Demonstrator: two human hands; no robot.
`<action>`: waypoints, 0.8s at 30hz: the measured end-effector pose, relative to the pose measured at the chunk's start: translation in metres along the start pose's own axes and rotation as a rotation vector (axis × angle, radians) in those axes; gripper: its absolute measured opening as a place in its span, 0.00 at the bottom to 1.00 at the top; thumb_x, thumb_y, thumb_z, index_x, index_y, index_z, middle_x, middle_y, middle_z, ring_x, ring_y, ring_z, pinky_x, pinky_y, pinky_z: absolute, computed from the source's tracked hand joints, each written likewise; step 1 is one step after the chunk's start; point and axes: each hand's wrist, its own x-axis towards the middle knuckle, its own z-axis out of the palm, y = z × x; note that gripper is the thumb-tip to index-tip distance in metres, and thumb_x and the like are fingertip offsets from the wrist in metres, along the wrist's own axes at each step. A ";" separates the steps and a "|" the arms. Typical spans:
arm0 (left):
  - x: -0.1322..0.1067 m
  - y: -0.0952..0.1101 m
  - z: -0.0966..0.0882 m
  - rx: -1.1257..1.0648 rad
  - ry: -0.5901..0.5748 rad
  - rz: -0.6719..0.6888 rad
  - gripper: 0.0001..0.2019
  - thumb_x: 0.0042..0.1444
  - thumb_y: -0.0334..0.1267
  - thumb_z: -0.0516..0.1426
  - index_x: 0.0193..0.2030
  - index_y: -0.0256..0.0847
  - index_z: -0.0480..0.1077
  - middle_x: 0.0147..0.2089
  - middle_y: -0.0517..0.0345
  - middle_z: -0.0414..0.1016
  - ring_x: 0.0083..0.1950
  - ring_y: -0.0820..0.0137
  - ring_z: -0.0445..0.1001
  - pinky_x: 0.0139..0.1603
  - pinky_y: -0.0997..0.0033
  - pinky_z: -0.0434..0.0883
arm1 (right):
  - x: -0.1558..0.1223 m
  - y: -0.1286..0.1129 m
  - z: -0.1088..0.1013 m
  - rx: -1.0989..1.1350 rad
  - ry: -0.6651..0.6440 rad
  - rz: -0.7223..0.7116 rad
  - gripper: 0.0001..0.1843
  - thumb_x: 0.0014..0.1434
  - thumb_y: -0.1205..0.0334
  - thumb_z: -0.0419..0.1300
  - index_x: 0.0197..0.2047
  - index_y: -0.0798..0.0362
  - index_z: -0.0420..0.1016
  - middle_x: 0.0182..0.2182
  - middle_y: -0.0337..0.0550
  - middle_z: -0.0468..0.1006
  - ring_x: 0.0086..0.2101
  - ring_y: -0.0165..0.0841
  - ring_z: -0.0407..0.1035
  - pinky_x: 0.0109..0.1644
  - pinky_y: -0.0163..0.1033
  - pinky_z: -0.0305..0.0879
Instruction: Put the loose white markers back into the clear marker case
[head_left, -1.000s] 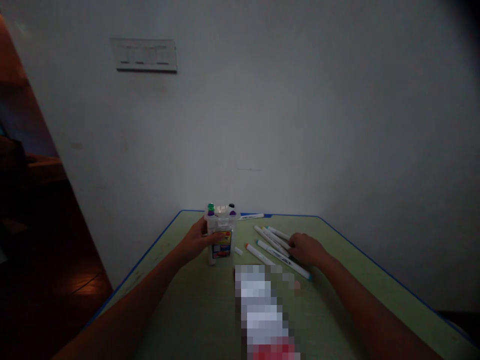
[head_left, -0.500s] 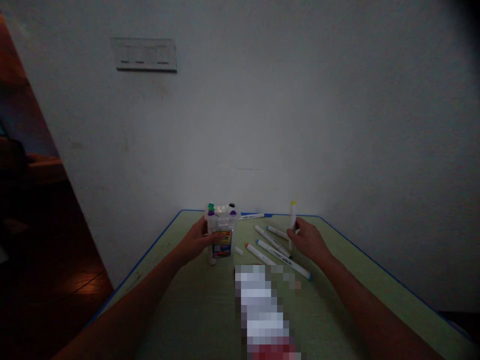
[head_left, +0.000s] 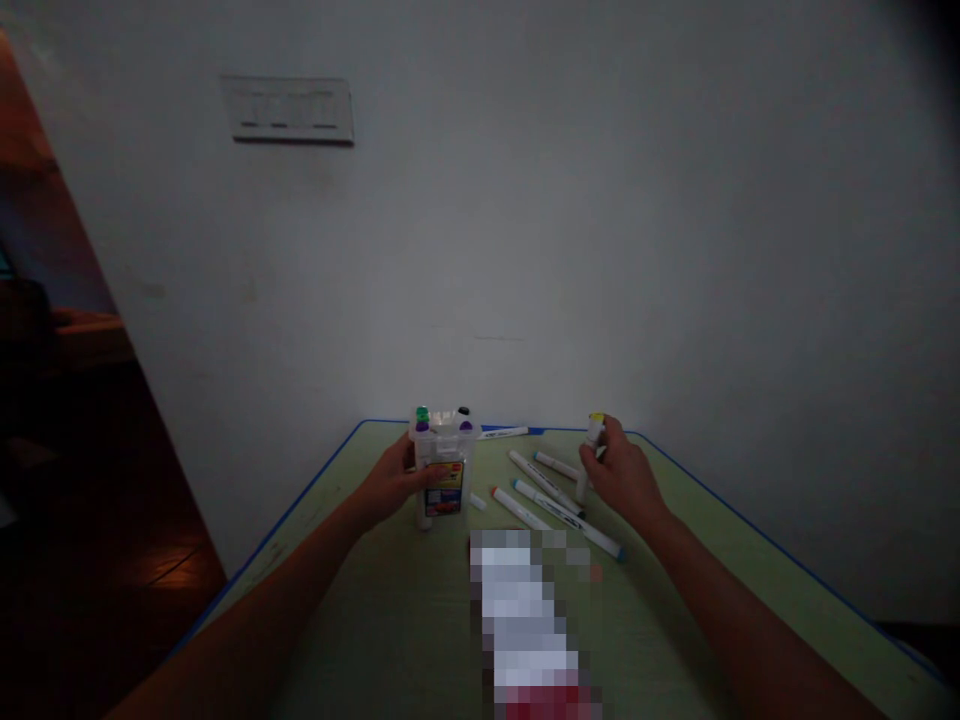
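Observation:
My left hand (head_left: 391, 482) is wrapped around a clear plastic container (head_left: 459, 455) with a printed label, standing on the table. Green, purple and black marker ends show at the container's corners. In my right hand (head_left: 626, 470) is a white marker (head_left: 585, 478) with a yellow end, held near upright between thumb and fingers. Left of that hand lie several white markers: a blue-ended one (head_left: 574, 519), a dark-ended one (head_left: 547, 483), an orange-ended one (head_left: 519, 507) and a partly hidden one (head_left: 553, 463).
The green table (head_left: 352, 610) has a blue edge and meets a pale wall (head_left: 480, 220). A marker (head_left: 504, 433) lies at the back edge. A small white piece (head_left: 478, 502) rests beside the container. A pixelated patch (head_left: 525, 610) covers something at the front middle.
My right hand has shifted slightly up and right along the yellow-ended marker, which now leans to the right. My left hand and the container have stayed in place.

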 end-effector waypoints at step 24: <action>-0.001 0.002 0.001 -0.025 0.009 -0.016 0.28 0.41 0.43 0.66 0.48 0.35 0.65 0.45 0.47 0.76 0.47 0.57 0.74 0.47 0.56 0.70 | -0.003 -0.009 -0.006 0.065 0.046 -0.063 0.25 0.57 0.59 0.46 0.58 0.54 0.57 0.29 0.44 0.76 0.24 0.34 0.67 0.31 0.37 0.56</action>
